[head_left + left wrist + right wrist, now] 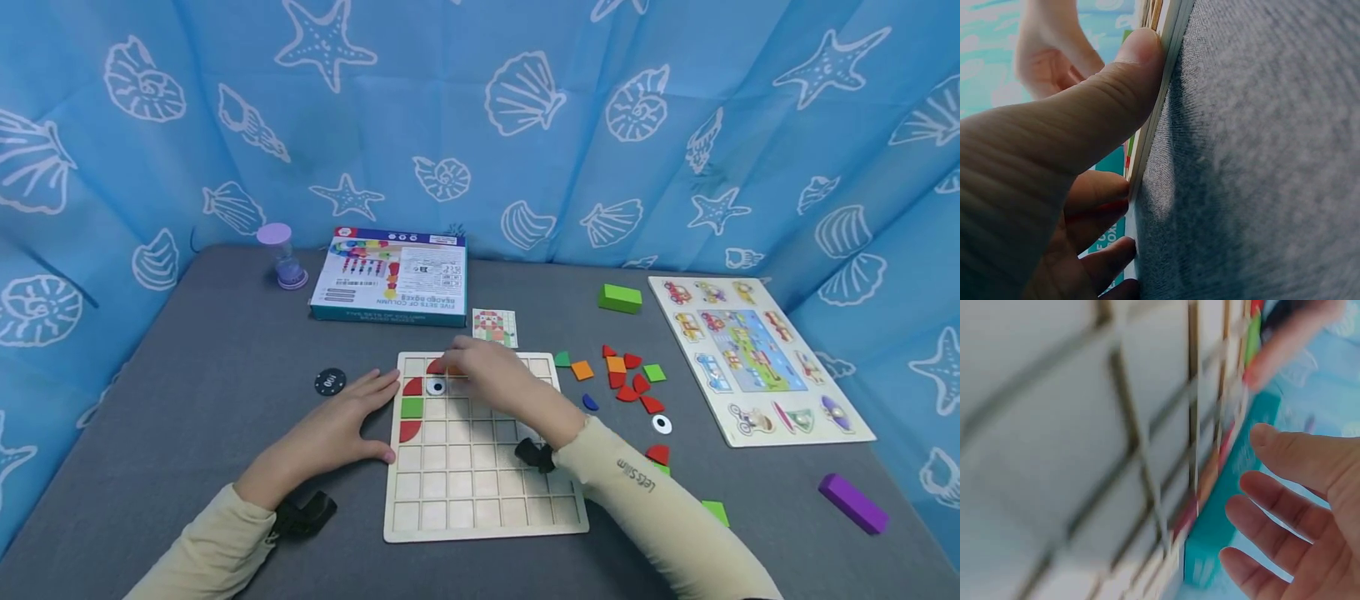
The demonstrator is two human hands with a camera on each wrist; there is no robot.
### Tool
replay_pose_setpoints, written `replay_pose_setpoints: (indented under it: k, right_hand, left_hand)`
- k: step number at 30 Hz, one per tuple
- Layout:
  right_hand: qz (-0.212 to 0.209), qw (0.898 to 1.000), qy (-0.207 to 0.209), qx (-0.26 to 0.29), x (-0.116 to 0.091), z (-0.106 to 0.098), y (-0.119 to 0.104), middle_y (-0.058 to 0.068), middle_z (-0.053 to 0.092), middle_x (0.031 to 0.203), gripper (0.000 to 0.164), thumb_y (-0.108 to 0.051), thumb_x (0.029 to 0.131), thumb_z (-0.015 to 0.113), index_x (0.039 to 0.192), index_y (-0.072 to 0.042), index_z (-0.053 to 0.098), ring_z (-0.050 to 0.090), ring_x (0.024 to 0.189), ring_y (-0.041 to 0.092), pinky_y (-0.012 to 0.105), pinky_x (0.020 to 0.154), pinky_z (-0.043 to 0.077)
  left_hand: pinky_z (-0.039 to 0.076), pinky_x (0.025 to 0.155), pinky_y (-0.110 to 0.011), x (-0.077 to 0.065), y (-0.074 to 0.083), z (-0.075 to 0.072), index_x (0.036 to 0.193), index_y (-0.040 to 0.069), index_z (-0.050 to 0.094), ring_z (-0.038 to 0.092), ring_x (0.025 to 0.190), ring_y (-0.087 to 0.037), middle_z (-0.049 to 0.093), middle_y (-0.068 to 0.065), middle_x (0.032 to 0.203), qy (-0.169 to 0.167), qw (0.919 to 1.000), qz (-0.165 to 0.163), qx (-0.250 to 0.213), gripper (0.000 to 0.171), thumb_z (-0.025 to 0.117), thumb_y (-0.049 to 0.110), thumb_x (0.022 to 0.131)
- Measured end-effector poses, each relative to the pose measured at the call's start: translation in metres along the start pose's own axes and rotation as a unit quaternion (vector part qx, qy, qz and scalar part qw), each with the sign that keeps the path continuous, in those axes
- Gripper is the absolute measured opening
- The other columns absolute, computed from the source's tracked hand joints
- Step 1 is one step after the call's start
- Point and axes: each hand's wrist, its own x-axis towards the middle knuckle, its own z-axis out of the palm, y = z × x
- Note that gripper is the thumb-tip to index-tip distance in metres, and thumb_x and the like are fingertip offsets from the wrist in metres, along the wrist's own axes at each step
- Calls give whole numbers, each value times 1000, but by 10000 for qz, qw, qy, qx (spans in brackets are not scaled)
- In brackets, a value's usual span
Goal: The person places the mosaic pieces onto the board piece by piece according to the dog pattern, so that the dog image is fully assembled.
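Note:
A wooden grid board point(450, 485) lies on the grey table. My left hand point(330, 429) rests at its left edge; in the left wrist view the thumb point(1141, 50) touches the rim. Over the board's upper rows is my right hand point(491, 375), its fingers apart and nothing visible between them in the right wrist view. In the left column sit a red quarter piece point(412, 387), a green square point(412, 407) and another red quarter piece point(409, 430). Beside them is a white ring piece point(436, 387) with a dark centre. A red piece point(432, 366) in the top row is partly hidden by my right fingers.
Behind the board lie a pattern card point(495, 328) and a flat box point(390, 279). Loose red pieces point(627, 393) and other coloured pieces are scattered right of it. Farther right are a picture puzzle point(757, 358) and a purple block point(853, 503). A sand timer point(285, 258) stands back left.

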Motion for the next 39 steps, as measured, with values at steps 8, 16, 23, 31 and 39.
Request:
replay_pose_setpoints:
  k: [8, 16, 23, 31, 39]
  right_hand:
    - [1000, 9931, 617, 5, -50, -31, 71, 3, 59, 99, 27, -14, 78, 68, 104, -13, 65, 58, 84, 17, 33, 67, 49]
    - [2280, 9725, 462, 107, -93, -44, 142, 13, 57, 100, 25, -12, 82, 62, 106, -6, 64, 56, 87, 26, 40, 68, 48]
    - [2548, 9663, 85, 346, -102, -36, 163, 14, 61, 92, 25, -13, 82, 62, 104, -2, 63, 55, 78, 25, 41, 69, 47]
    - [2656, 9635, 64, 327, -95, -30, 167, 4, 57, 71, 24, -17, 80, 64, 100, -3, 64, 48, 58, 15, 29, 54, 40]
    - [2994, 9537, 20, 282, -85, -28, 161, 8, 58, 76, 23, -13, 79, 63, 99, -2, 63, 50, 62, 19, 29, 55, 42]
  left_hand:
    - [24, 103, -49, 1, 0, 0, 139, 13, 31, 15, 135, -26, 24, -1, 146, -13, 10000, -30, -7, 93, 71, 51, 64]
    - [25, 103, -49, 0, -1, -1, 139, 12, 31, 15, 135, -27, 24, -1, 146, -25, 10000, -41, -46, 93, 71, 51, 64]
    - [25, 103, -49, -2, -3, 1, 139, 13, 31, 14, 135, -26, 23, 0, 146, -45, 9999, -102, -68, 94, 69, 54, 63]
    - [24, 103, -49, -2, -1, 1, 139, 13, 30, 14, 135, -25, 23, 1, 146, -20, 9999, -106, -21, 95, 69, 55, 63]
    - [24, 103, -49, -1, 0, 1, 139, 14, 30, 15, 135, -25, 23, 1, 147, -24, 9999, -141, -9, 95, 69, 54, 63]
